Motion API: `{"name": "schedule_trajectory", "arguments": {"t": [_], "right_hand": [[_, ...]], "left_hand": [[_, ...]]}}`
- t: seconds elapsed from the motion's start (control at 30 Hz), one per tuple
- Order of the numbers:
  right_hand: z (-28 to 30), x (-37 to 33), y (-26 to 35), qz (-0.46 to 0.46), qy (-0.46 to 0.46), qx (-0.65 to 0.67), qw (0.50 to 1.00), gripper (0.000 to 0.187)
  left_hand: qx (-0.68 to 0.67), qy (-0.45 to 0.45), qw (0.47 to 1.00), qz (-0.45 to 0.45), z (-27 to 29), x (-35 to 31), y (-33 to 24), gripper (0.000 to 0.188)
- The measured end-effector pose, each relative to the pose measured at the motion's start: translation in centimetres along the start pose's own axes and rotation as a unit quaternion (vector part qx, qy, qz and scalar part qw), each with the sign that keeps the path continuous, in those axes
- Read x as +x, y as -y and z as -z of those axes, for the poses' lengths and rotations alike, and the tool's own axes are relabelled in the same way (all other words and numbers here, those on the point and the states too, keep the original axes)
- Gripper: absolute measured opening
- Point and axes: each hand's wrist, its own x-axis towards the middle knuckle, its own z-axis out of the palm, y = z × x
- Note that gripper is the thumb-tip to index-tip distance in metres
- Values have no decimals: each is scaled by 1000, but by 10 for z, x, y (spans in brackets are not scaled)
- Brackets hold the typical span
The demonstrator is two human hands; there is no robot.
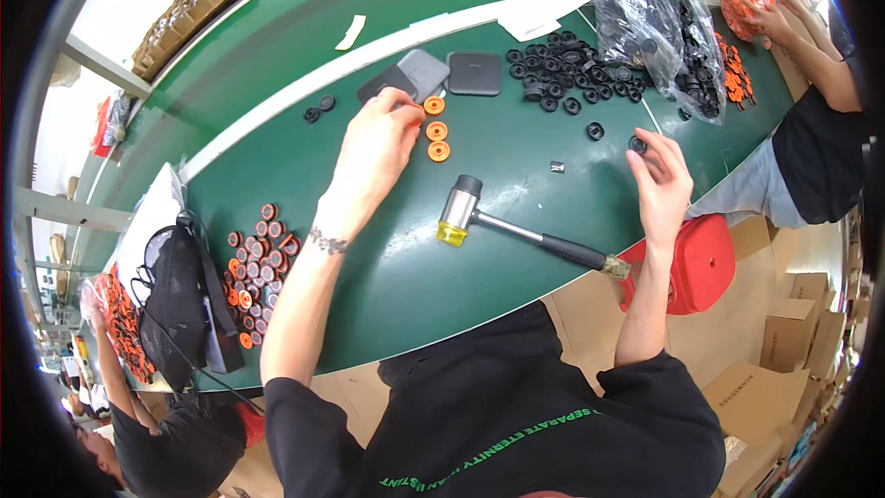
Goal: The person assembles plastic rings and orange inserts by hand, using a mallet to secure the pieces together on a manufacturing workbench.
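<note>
My left hand (376, 143) reaches over the table with its fingers drawn together beside a short column of orange wheels (438, 131). What its fingertips close on, if anything, is hidden. Between thumb and fingers of my right hand (664, 186) is a small black wheel (638, 144), held above the table at the right. Another black wheel (595, 132) lies just left of it. A mallet (502, 223) with a yellow face, metal head and black grip rests between my forearms. A small dark metallic piece (557, 167) lies beyond its handle.
Black wheels (562, 69) are heaped at the back, beside a clear plastic bag (636, 9). Dark square pads (474, 74) lie behind the orange wheels. Assembled orange-black wheels (263, 263) and a black mesh bag (175, 304) sit left. Co-workers sit at both ends; a red stool (705, 263) stands right.
</note>
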Motion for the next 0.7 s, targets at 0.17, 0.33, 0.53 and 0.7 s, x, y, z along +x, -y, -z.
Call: {"name": "schedule_trajectory", "arguments": {"t": [0.17, 0.33, 0.53, 0.7], "right_hand": [[-8, -49, 86, 96, 79, 0, 992, 37], [-59, -99, 88, 194, 280, -4, 940, 41], [-61, -94, 95, 137, 288, -15, 947, 42], [-83, -92, 111, 178, 312, -6, 933, 45]], "left_hand": [[-8, -24, 1000, -19, 1, -5, 2, 6], [10, -51, 999, -8, 23, -25, -8, 9], [-488, -11, 851, 194, 59, -95, -63, 10], [-685, -112, 676, 246, 19, -155, -104, 26]]}}
